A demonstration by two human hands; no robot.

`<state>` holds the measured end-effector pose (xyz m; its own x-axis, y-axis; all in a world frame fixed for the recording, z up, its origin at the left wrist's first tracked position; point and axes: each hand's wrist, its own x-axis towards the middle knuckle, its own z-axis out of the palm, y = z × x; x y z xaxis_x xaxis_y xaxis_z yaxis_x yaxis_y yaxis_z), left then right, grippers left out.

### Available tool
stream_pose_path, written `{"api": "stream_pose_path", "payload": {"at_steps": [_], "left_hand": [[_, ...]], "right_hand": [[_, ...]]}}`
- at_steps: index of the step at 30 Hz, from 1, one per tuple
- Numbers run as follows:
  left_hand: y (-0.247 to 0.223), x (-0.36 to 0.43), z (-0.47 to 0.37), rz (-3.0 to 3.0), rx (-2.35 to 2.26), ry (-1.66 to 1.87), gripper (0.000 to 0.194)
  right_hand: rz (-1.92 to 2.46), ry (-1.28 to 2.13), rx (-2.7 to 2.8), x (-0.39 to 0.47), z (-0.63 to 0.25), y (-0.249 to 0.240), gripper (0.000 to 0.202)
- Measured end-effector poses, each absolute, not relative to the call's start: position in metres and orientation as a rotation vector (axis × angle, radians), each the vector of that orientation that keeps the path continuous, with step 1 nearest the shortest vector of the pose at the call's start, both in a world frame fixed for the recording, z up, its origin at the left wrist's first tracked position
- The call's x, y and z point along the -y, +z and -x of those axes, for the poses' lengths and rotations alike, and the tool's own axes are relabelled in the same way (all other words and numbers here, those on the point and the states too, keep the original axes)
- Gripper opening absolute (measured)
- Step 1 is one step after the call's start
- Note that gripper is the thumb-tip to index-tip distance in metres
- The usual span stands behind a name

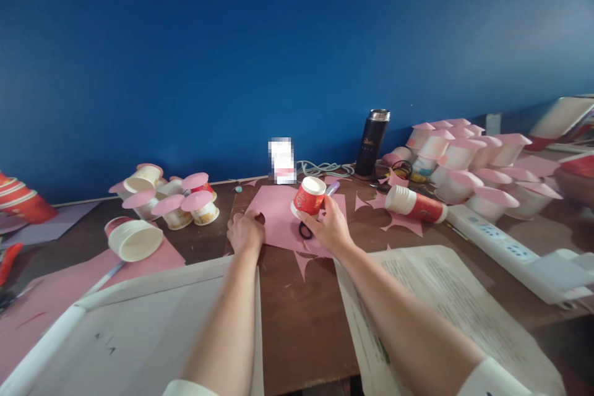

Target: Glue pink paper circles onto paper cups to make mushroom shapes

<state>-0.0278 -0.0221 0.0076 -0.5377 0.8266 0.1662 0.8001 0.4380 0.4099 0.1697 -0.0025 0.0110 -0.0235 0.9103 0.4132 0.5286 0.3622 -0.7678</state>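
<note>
In the middle of the head view, a red paper cup [309, 196] is tilted, its white base up and its wider rim down. My right hand [331, 228] is closed around its right side. Under the cup lies a sheet of pink paper [276, 207] with cut edges. My left hand [245, 232] is at the sheet's left edge, its fingers curled against the paper and partly hidden. Behind my right fingers shows a shiny purple object [332, 187], too covered to name. A black loop [305, 231] lies below the cup.
Cups with pink paper discs stand at left [183, 207] and in a larger group at right [468, 161]. Stacked red cups [417, 204] lie near a white power strip [496, 241]. A black thermos [372, 142] and a blurred bright screen [282, 161] stand by the blue wall.
</note>
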Motion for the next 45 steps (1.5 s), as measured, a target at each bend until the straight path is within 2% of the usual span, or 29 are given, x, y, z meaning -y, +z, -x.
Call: {"api": "stream_pose_path", "payload": {"at_steps": [3,9,15,27,35,38,41,45], "left_hand": [[0.006,0.022,0.031,-1.568,-2.544,0.766,0.044],[0.003,0.015,0.03,-1.876,-2.39,0.858,0.05],[0.0,0.01,0.019,-2.014,-2.384,0.615,0.039],[0.014,0.023,0.018,-1.762,-2.675,0.48,0.038],[0.027,0.034,0.038,-1.405,-2.917,0.821,0.035],[0.031,0.033,0.045,-1.399,-2.877,1.022,0.033],[0.034,0.03,0.038,-1.556,-2.574,1.297,0.03],[0.035,0.028,0.01,-1.637,-2.021,1.258,0.029]], "right_hand": [[1.297,0.536,1.693,0.003,-0.17,0.011,0.05],[1.256,0.551,1.719,0.003,-0.17,0.009,0.044],[1.263,0.565,1.697,0.004,-0.17,0.01,0.049],[1.257,0.566,1.678,0.003,-0.171,0.01,0.049],[1.265,0.636,1.589,0.003,-0.172,0.015,0.049],[1.182,0.783,1.499,0.002,-0.172,0.017,0.043],[0.986,1.063,1.348,0.001,-0.173,0.02,0.039],[0.667,1.424,1.181,0.005,-0.175,0.026,0.035]]}}
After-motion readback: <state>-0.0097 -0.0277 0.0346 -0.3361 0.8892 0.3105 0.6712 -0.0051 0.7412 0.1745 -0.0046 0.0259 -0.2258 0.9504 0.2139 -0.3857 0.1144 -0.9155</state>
